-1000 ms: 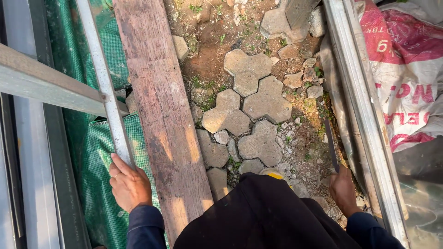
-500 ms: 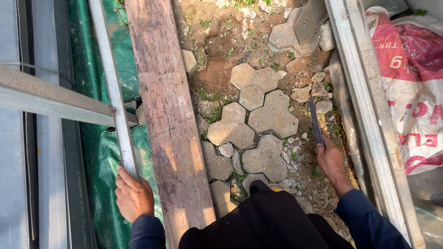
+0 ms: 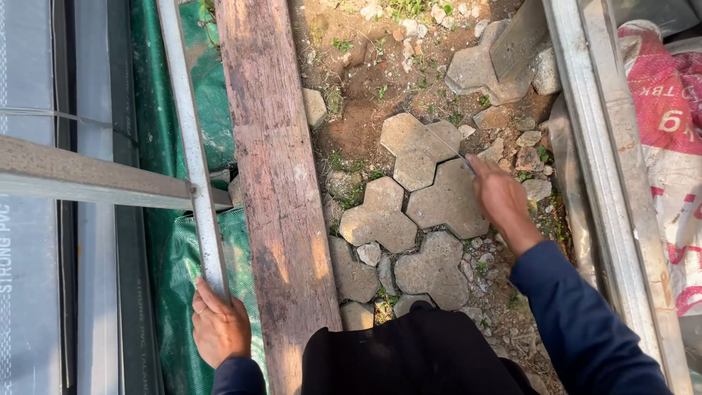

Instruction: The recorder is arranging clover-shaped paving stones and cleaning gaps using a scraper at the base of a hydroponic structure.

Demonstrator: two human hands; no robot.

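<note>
**Two hands apart: one on a metal bar, one on a thin blade**

Head view: the left hand (image 3: 218, 328) sits low in the frame, fingers curled around the lower end of a slim grey metal bar (image 3: 191, 153) that runs up and away to the top edge. How tightly it is gripped cannot be told, as the palm side is hidden. A second, broader grey bar (image 3: 95, 178) crosses from the left edge and meets the slim one. Just right of them lies a long weathered wooden plank (image 3: 278, 183), cut off at the top and covered at its foot by dark clothing.

The right hand (image 3: 501, 196), in a dark blue sleeve, reaches out over the hexagon-shaped paving stones (image 3: 409, 212) set in bare soil. Its fingers are closed around something thin and pale, a narrow blade or strip (image 3: 442, 143) that points up and left; what it is cannot be made out. Green sheeting (image 3: 172, 263) lies under the bars. At right, a metal frame (image 3: 596, 168) and a red-and-white sack (image 3: 669, 146) are cropped by the edge.
</note>
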